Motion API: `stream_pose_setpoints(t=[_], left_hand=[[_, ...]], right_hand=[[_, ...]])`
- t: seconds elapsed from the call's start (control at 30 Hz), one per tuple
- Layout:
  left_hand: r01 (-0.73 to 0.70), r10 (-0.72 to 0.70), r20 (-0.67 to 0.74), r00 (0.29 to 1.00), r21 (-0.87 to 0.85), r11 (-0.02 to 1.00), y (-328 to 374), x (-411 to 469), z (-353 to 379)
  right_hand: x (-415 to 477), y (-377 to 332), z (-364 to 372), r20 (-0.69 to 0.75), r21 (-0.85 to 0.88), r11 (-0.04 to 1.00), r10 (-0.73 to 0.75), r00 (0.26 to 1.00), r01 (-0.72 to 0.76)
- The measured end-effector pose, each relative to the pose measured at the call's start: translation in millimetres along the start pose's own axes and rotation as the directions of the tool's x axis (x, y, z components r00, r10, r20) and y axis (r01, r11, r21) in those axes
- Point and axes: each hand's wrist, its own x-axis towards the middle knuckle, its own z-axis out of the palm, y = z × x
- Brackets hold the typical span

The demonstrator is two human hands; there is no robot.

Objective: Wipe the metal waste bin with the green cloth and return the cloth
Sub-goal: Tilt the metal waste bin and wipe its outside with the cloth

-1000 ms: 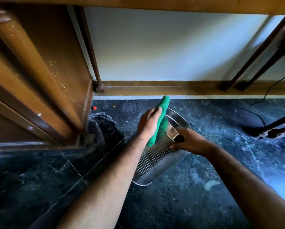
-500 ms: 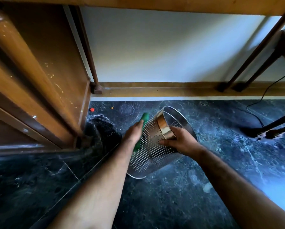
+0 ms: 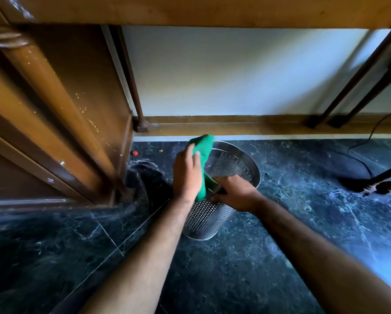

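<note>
Forearms lead in from bottom of frame. Right hand (image 3: 234, 192) clamps bin (image 3: 209, 216) rim, centre frame, bin tilted on floor (image 3: 258, 268). Left hand (image 3: 186, 175) presses cloth (image 3: 203, 152) flat against outer wall. Wiping mid-way; cloth return pending.

Floor (image 3: 269, 279): dark green-black marble w/ pale veining, tile seams running diagonally lower left. Perforated metal waste bin (image 3: 203, 220) rests on it near centre, tilted, base edge touching the stone. Left of bin, a dark blurred heap (image 3: 144, 177) against the wooden cabinet base (image 3: 54, 200). Small red bit (image 3: 135, 152) by the skirting. Black cable (image 3: 360, 159) trails across at right, near a brush head (image 3: 380, 188).
</note>
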Motion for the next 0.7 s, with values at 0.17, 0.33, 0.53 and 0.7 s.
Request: stream_pose_setpoints(t=[0.17, 0.33, 0.53, 0.7], left_hand=[[0.446, -0.511, 0.043, 0.858, -0.556, 0.702, -32.8, -3.2, -29.5], [0.5, -0.656, 0.109, 0.746, -0.743, 0.445, -57.8, -10.6, -43.6], [0.532, -0.682, 0.207, 0.702, -0.789, 0.308, -61.6, -19.1, -41.7], [0.515, -0.672, 0.231, 0.703, -0.817, 0.258, -53.9, -17.5, -43.1]], right_hand=[[9.5, -7.4, 7.9, 0.018, -0.143, 0.99, 0.015, 1.0, -0.012], [11.8, -0.5, 17.0, -0.013, -0.246, 0.969, 0.01, 1.0, -0.013], [13.8, 0.2, 27.1, 0.003, -0.313, 0.95, -0.013, 1.0, 0.013], [13.0, -0.4, 31.4, 0.035, -0.283, 0.959, 0.02, 0.999, -0.009]])
